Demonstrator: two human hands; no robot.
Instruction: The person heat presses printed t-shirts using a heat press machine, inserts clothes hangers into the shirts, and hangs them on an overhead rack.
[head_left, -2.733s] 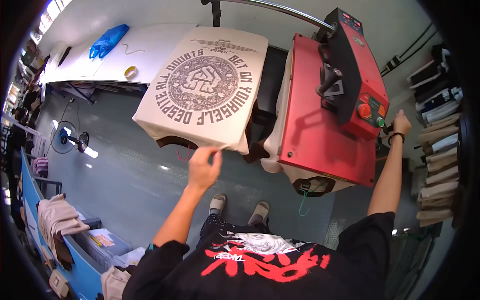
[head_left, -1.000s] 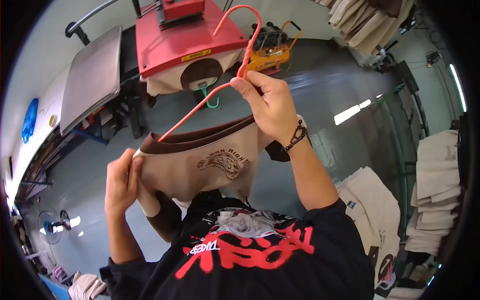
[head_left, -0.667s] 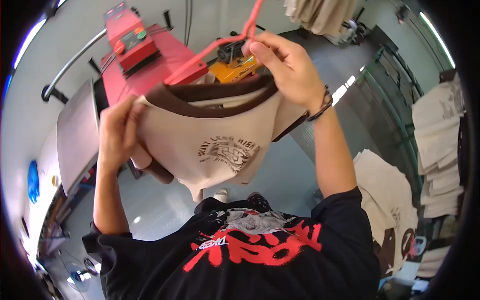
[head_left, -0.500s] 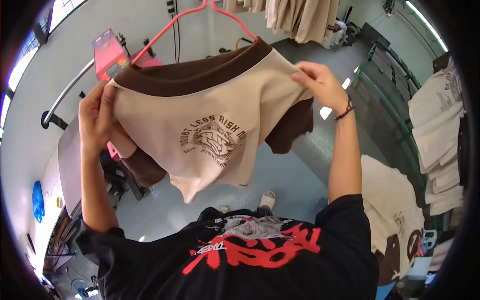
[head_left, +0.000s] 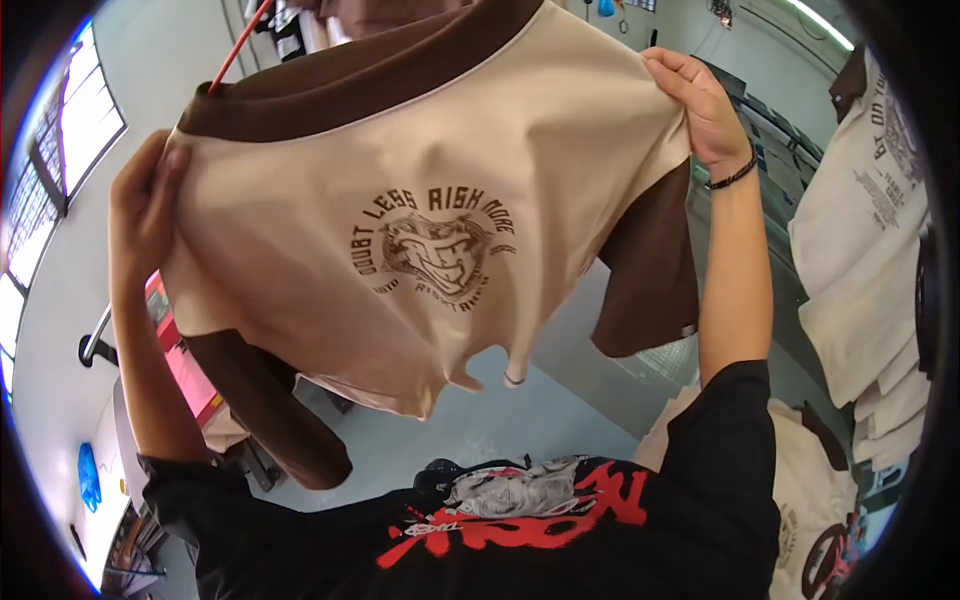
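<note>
A beige T-shirt (head_left: 300, 230) with a brown collar and brown sleeves is stretched out between my two hands, held up in front of me. Dark lettering and a round emblem are printed across its front. My left hand (head_left: 145, 205) is closed on the cloth near the left shoulder. Up at the other shoulder, my right hand (head_left: 700, 105) pinches the fabric, with a dark bracelet at the wrist. Part of a red hanger (head_left: 238, 48) comes out of the collar at upper left; the rest is cut off or hidden.
Beige printed shirts (head_left: 850, 250) hang at the right. More shirts (head_left: 815, 480) lie stacked at lower right. Behind my left forearm is a pink machine (head_left: 190, 375). A blue bag (head_left: 89, 478) hangs on the left wall, under barred windows (head_left: 90, 120).
Both hands have risen and spread farther apart, lifting the shirt closer to me and pulling its front wider. More of the print shows now. My view has tilted upward.
</note>
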